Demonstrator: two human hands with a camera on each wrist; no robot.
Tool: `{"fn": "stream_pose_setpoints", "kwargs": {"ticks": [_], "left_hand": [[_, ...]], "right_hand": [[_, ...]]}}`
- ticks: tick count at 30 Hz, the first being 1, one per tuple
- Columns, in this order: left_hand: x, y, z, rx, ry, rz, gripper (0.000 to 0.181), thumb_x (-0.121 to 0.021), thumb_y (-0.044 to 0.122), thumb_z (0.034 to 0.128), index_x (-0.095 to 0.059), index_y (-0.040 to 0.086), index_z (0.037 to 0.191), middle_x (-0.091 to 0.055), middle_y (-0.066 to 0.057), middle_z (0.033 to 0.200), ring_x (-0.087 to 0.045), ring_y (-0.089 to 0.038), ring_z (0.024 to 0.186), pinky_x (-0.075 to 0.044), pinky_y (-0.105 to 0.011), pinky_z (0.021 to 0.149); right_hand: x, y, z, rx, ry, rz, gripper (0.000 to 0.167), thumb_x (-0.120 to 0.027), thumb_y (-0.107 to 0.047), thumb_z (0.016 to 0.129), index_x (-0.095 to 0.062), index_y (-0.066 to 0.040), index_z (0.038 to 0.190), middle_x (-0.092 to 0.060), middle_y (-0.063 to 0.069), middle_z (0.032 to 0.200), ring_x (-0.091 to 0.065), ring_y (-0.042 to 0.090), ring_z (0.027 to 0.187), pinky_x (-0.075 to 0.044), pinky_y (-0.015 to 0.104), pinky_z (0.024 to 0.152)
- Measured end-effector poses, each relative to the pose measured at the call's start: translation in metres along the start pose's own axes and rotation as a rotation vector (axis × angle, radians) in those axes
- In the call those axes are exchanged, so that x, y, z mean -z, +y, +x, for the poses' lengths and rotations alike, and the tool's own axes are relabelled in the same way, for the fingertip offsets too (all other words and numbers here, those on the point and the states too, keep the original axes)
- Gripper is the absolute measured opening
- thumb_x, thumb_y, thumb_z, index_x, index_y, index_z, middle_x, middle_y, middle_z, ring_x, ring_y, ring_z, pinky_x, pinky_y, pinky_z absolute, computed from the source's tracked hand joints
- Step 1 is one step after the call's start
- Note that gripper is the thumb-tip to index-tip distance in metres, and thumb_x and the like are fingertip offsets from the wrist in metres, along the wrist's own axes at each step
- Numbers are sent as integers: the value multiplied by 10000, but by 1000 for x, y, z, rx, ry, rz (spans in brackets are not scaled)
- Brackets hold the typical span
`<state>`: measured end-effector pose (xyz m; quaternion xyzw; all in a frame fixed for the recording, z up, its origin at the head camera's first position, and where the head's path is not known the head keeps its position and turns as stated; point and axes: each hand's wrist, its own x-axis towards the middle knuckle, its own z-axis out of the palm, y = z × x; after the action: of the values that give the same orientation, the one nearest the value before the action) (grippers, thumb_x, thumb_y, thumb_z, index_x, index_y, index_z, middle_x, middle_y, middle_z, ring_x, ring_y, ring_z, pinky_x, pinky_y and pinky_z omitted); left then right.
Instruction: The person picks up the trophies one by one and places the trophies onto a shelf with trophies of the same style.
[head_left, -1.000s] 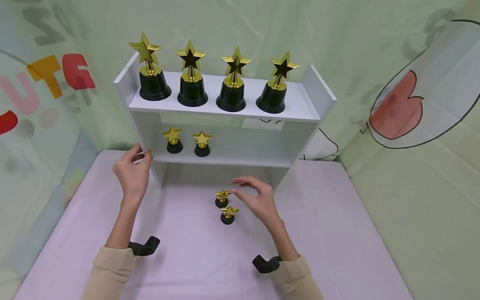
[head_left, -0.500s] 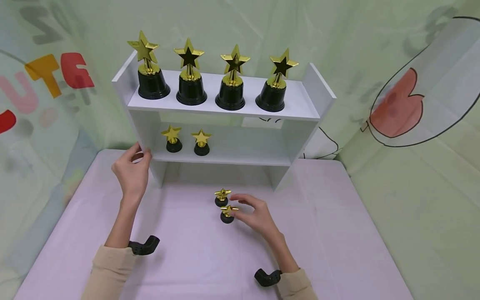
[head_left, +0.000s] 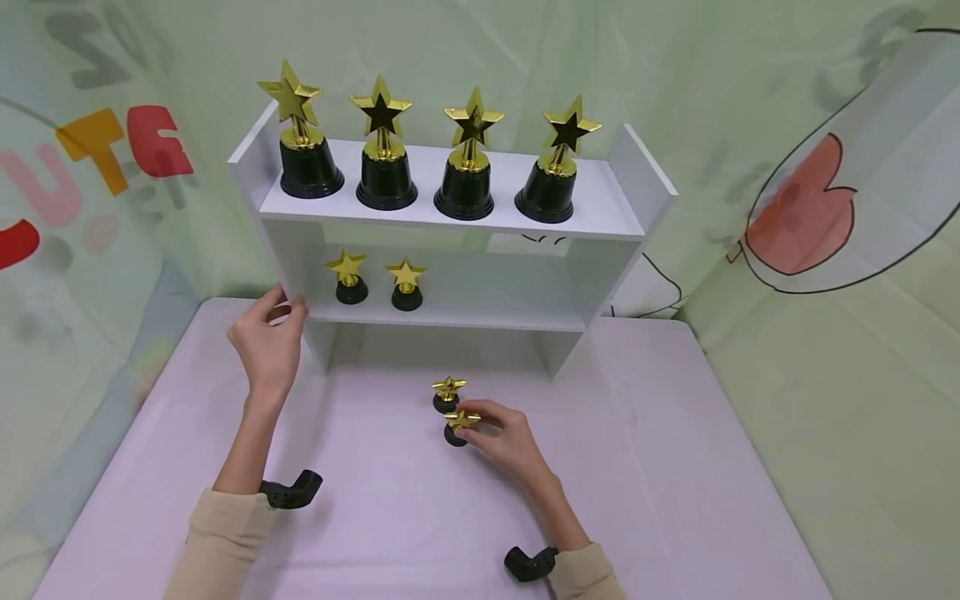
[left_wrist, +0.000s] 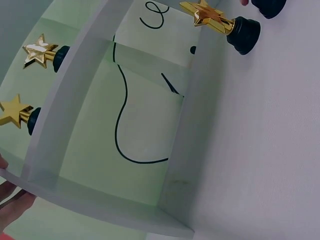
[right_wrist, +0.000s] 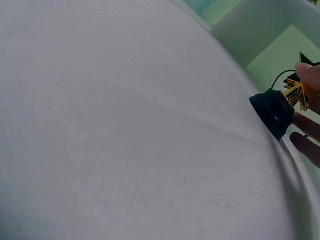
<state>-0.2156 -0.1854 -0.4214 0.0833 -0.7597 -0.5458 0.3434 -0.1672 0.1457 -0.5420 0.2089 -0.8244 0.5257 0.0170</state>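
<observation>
My left hand (head_left: 267, 340) grips the left side panel of the white shelf (head_left: 450, 321), thumb and fingers on either side of its edge. In the right wrist view, the thumb and fingers of my right hand (head_left: 510, 437) pinch the gold star of a small star trophy (right_wrist: 274, 111). Its black round base is at the cloth; whether it touches cannot be told. Just behind it stands another small star trophy (head_left: 447, 402), apart from my fingers. On the middle shelf are two more small trophies, one left (head_left: 350, 288) and one right (head_left: 407, 296).
Several large star trophies (head_left: 386, 179) stand in a row on the top shelf. White cloth covers the table (head_left: 660, 467). A printed green curtain (head_left: 585, 50) hangs close behind the shelf. Black wrist cameras sit on both forearms.
My right hand has come down and toward me, from beside the rear small trophy to the front one, and its fingers have closed on the star. My left hand stays on the shelf.
</observation>
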Motion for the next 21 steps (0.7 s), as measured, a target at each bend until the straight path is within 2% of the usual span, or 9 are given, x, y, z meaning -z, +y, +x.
{"fn": "stream_pose_setpoints", "kwargs": {"ticks": [4,10,17,21], "left_hand": [[0,0,0,-1,1,10,284,-663,53,959,-759,46,1226,-769,-154,1128,-627,67,814,-495,-52,740],[0,1,0,0,1,14,283,-663,54,957,-765,60,1221,-772,-143,1127,-623,79,812,-493,-49,742],[0,-1,-1,-6,3,21,282,-666,50,957,-763,54,1222,-772,-145,1126,-622,82,812,-489,-47,731],[-1,-2,0,-4,1,14,285,-669,51,957,-762,61,1227,-772,-140,1128,-630,53,818,-492,-49,731]], "right_hand": [[-2,3,-2,-13,15,-9,335,-834,-32,835,-753,-85,1156,-772,77,1121,-734,184,996,-601,330,895],[-5,9,-2,-21,45,37,272,-820,-19,848,-770,-66,1110,-780,96,1071,-735,149,966,-591,253,861],[-6,8,-2,-16,52,59,242,-796,-6,863,-763,-10,1103,-777,153,1064,-751,184,942,-607,258,830],[-5,5,-2,-44,44,75,226,-794,-24,874,-770,-30,1099,-778,132,1066,-748,168,941,-604,248,832]]}}
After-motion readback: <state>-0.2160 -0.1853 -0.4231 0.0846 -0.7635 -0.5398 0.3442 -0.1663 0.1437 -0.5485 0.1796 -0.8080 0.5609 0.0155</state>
